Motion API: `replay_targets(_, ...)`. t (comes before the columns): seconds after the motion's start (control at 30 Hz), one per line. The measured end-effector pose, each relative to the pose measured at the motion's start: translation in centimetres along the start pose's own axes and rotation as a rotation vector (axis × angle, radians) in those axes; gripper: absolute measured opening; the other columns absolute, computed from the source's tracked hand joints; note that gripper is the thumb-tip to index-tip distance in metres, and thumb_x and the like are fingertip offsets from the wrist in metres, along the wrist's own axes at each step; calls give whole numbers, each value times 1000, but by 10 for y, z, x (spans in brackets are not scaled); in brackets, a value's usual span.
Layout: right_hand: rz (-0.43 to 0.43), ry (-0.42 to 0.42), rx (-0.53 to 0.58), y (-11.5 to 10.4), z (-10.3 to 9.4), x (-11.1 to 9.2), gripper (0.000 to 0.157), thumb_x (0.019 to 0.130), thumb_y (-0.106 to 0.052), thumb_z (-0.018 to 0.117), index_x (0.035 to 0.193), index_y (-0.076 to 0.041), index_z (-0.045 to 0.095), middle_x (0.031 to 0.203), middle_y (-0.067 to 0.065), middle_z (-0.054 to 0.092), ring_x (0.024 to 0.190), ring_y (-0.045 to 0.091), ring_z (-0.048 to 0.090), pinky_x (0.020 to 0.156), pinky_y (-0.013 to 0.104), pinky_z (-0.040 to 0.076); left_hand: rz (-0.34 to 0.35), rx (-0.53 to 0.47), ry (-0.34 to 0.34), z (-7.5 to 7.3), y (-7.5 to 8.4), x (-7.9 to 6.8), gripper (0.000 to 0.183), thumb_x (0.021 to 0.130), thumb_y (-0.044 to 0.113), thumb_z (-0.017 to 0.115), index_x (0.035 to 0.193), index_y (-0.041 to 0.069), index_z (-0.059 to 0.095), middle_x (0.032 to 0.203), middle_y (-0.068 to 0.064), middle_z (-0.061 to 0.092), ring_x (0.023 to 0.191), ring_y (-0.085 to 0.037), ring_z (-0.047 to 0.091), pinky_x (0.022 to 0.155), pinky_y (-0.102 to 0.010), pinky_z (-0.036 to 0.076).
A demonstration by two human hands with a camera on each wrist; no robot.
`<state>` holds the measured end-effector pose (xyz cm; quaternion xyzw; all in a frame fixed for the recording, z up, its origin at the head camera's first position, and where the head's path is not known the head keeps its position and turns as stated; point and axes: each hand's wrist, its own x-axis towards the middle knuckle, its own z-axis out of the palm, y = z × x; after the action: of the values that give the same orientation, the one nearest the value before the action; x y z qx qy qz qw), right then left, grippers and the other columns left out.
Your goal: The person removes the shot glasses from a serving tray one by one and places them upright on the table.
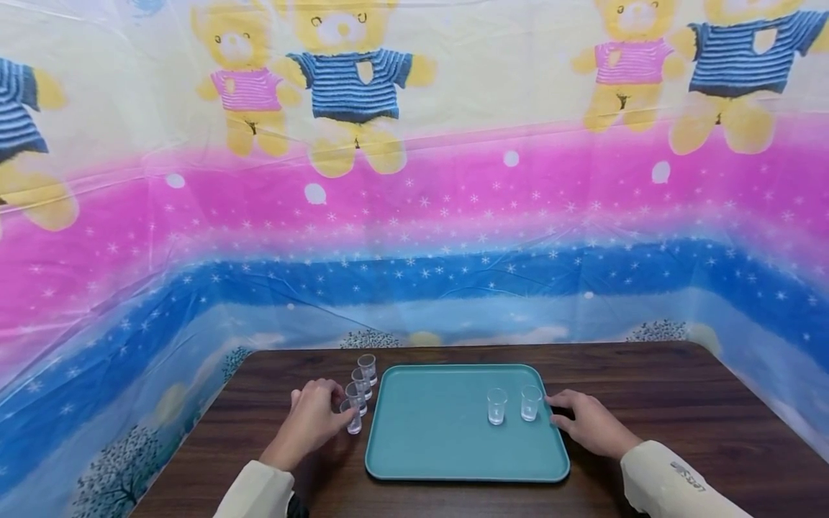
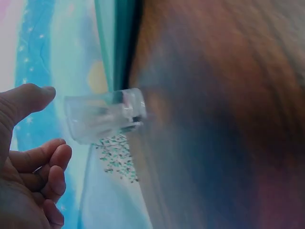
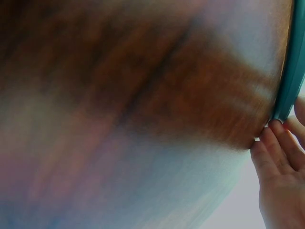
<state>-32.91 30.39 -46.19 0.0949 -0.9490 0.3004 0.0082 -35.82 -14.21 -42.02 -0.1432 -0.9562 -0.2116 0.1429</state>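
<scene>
Several small clear plastic cups stand in a row on the table left of the tray. My left hand (image 1: 314, 416) is beside the nearest cup (image 1: 353, 419); in the left wrist view, a gap separates the thumb and curved fingers from the cup (image 2: 102, 115). The teal tray (image 1: 427, 439) carries two more clear cups, one at the right (image 1: 529, 404) and one a little left of it (image 1: 496, 408). My right hand (image 1: 589, 423) rests at the tray's right edge. In the right wrist view, its fairly straight fingers (image 3: 281, 148) meet the tray's side (image 3: 289, 81).
Under everything is a dark brown wooden table (image 1: 673, 403). A printed curtain (image 1: 453, 194) with bears and snowflakes hangs behind the table and along both sides. The farthest cup (image 1: 368, 368) of the row stands close to the tray's back left corner.
</scene>
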Motion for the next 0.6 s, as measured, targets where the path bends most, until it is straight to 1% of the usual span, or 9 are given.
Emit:
replay_targets(0.1,1,-1,2,0,0,0,39,88,-9,67,126,0,59,121,12,57,116,34,51,88,48,45,20,-7,15,-2,5,3,26,75,23,80,87,5,65,73,1,54,73,-16,46,68,-37,27)
replay_targets(0.2,5,-4,4,1,0,-1,40,88,-10,67,126,0,59,122,13,57,116,35,51,88,48,45,60,-33,20,-2,15,7,29,76,23,80,91,4,65,77,0,57,73,-16,47,68,-37,27)
replay_targets(0.3,10,-5,4,1,0,-1,40,88,-10,66,126,0,59,123,13,56,117,34,51,88,48,45,100,-64,22,0,25,11,28,77,23,79,94,6,65,80,0,60,75,-16,49,68,-36,27)
replay_targets(0.37,12,-6,3,1,0,-1,40,89,-10,66,126,0,59,123,12,56,117,34,51,88,48,45,117,-78,22,2,32,12,27,78,24,79,95,8,65,80,3,58,74,-14,48,68,-36,26)
replay_targets(0.43,14,-8,8,1,0,-1,40,89,-10,66,126,0,59,123,12,56,117,34,51,88,48,45,135,-85,9,5,38,14,24,79,24,78,92,11,63,77,6,55,72,-14,46,68,-36,24)
replay_targets(0.5,15,-11,15,0,0,0,39,89,-10,66,126,0,59,123,12,56,116,34,51,88,47,45,156,-96,-4,8,43,16,24,79,24,78,93,11,62,76,8,52,71,-13,46,67,-36,23)
replay_targets(0.6,16,-9,28,-1,-1,0,39,88,-9,66,126,0,59,121,12,57,115,33,52,87,47,45,196,-106,-8,15,51,19,25,80,22,77,97,10,64,80,6,55,73,-15,49,68,-37,25)
